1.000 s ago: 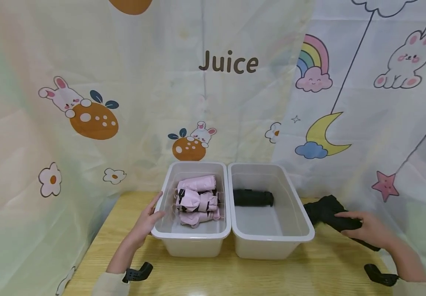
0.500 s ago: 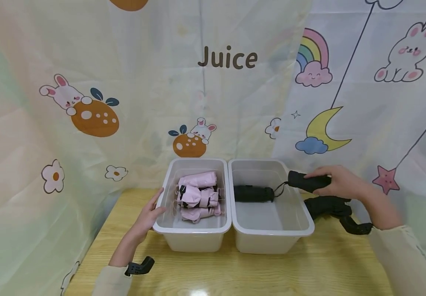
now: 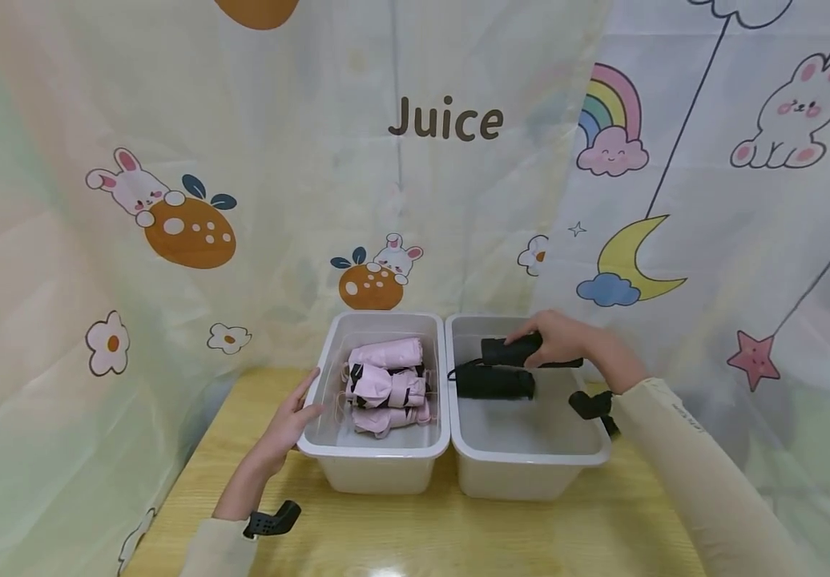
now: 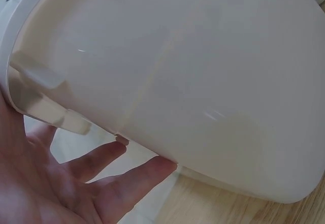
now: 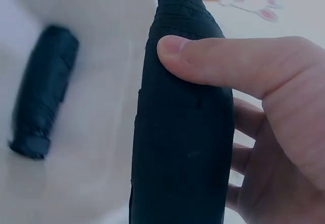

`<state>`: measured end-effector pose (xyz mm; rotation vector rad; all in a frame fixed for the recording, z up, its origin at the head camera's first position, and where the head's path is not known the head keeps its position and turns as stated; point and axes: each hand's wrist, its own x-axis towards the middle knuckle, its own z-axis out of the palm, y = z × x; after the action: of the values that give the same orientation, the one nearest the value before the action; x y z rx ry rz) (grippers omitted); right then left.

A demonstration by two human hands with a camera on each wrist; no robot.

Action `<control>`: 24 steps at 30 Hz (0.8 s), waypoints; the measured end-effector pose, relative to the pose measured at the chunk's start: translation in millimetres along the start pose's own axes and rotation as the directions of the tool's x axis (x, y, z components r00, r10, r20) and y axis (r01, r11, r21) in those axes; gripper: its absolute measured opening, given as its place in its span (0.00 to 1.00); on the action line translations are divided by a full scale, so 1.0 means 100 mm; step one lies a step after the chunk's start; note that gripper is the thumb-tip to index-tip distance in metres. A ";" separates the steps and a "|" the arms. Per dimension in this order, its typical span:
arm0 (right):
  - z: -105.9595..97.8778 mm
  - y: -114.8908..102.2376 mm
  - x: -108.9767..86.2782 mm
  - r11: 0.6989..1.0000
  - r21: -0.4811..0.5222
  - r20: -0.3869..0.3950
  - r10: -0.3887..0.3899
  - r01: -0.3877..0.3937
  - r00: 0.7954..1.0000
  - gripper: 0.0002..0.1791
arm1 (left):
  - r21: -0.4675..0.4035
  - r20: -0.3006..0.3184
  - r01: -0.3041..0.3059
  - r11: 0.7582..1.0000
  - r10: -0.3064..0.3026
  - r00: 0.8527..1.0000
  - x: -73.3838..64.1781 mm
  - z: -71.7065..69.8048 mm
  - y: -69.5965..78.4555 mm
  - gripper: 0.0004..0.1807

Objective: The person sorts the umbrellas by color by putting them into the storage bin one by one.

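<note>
My right hand (image 3: pixel 559 338) grips a folded black umbrella (image 3: pixel 505 351) inside the right white bin (image 3: pixel 530 459), toward its far side. In the right wrist view the thumb lies across the umbrella (image 5: pixel 177 132), with fingers behind it. A second folded black umbrella (image 3: pixel 494 382) lies in the same bin, just nearer than the held one. My left hand (image 3: pixel 287 421) holds the left white bin (image 3: pixel 372 451) at its left side, thumb over the rim. In the left wrist view the fingertips touch its outer wall (image 4: pixel 203 92). Three folded pink umbrellas (image 3: pixel 386 389) lie in that bin.
The two bins stand side by side on a wooden table (image 3: pixel 300 521). Behind and beside them hangs a printed cloth (image 3: pixel 278 200) with rabbits and oranges. A black wrist camera (image 3: pixel 591 405) on my right arm hangs over the right bin's right rim.
My right hand has lifted a black umbrella from the table right of the bins and carried it left into the right bin. My left hand stays at the left bin.
</note>
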<state>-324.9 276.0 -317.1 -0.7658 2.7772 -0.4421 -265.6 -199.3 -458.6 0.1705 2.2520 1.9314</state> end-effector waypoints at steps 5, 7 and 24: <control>0.19 0.01 0.28 0.999 -0.039 0.035 0.001 0.001 0.999 0.24 | -0.004 -0.018 -0.007 1.000 0.007 1.000 0.01 -0.01 0.00 0.37; 0.27 0.03 0.36 0.999 -0.048 0.052 -0.006 0.009 0.999 0.24 | -0.001 -0.012 0.000 1.000 0.000 1.000 0.01 -0.02 -0.01 0.37; 0.83 0.33 0.62 0.997 0.068 0.102 0.041 -0.048 0.994 0.25 | -0.013 -0.028 0.006 1.000 -0.007 1.000 -0.03 0.01 -0.04 0.37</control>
<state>-367.2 251.3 -414.3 -0.6890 2.6646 -0.4760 -262.9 -199.5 -462.7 0.1350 2.2538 1.9572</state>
